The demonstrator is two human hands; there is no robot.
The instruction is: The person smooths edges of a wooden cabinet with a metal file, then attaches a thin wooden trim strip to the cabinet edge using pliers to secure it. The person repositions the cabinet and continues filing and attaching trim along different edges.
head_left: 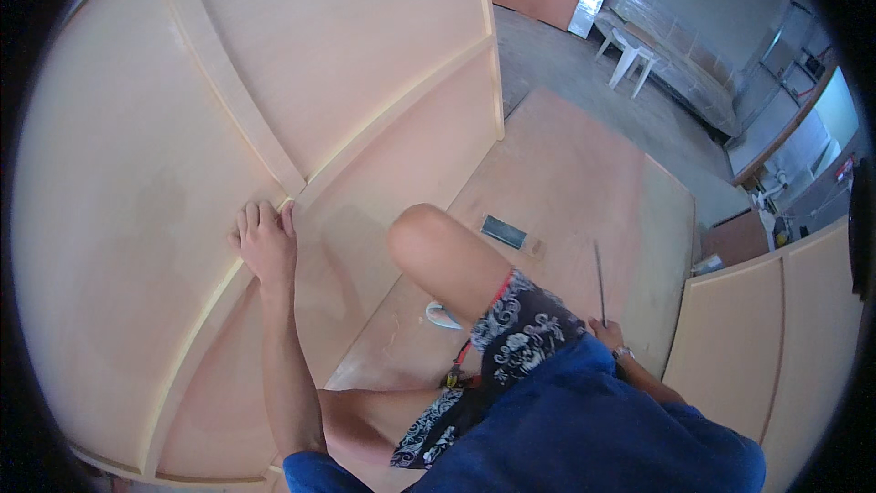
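My left hand [265, 237] grips a pale wooden rail [205, 319] on a large upright wooden panel [109, 192], close to where two rails meet. Its fingers are bent across the rail, with the thumb beside the joint. Off to my right, my right hand [606, 333] is closed around the near end of a long thin metal rod-like tool [599, 278]. The tool points away from me, and its exact kind cannot be made out. Below it lies a flat wooden sheet [584, 183], on which I sit or crouch with one knee raised.
Beyond my knee lies a dark rectangular block [504, 231]. A white and blue object [443, 315] and a red-handled tool [456, 372] are beside my legs. Another framed panel [739, 319] stands at right. Farther back are a white plastic stool [631, 59] and a plastic-wrapped sofa [684, 59].
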